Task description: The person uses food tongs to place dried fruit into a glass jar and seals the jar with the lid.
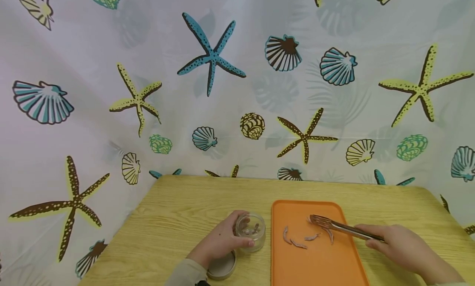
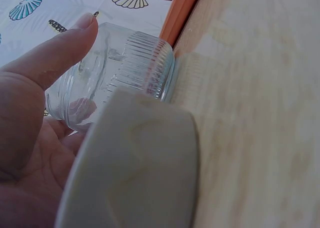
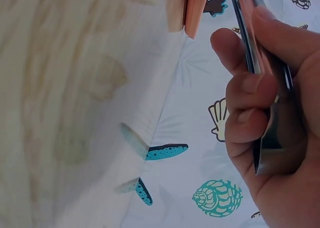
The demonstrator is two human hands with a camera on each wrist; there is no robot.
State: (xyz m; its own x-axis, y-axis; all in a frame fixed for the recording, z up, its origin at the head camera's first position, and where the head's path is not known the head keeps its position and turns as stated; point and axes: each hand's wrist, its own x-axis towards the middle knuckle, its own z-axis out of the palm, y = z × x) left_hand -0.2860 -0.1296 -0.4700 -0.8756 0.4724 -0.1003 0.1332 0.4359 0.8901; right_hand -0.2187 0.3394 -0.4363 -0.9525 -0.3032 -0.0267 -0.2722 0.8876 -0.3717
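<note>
My left hand (image 1: 219, 240) grips a clear glass jar (image 1: 257, 244) standing on the table, thumb and fingers round its sides. A few small greyish-pink pieces (image 1: 253, 229) lie inside. Beside that wrist is a round grey lid (image 1: 224, 268), pale and close in the left wrist view. With my right hand (image 1: 402, 247) I hold metal tongs (image 1: 350, 229), fingers curled round the handle in the right wrist view. The tongs' tips hover over or touch thin, curved, shrimp-like pieces at the tray's far right; whether they grip one is unclear. Several similar pieces (image 1: 298, 244) lie nearby.
An orange rectangular tray (image 1: 315, 267) lies right of the jar on a light wood-grain table (image 1: 185, 203). Behind the table and along its sides hangs a white curtain (image 1: 237, 88) printed with starfish and shells.
</note>
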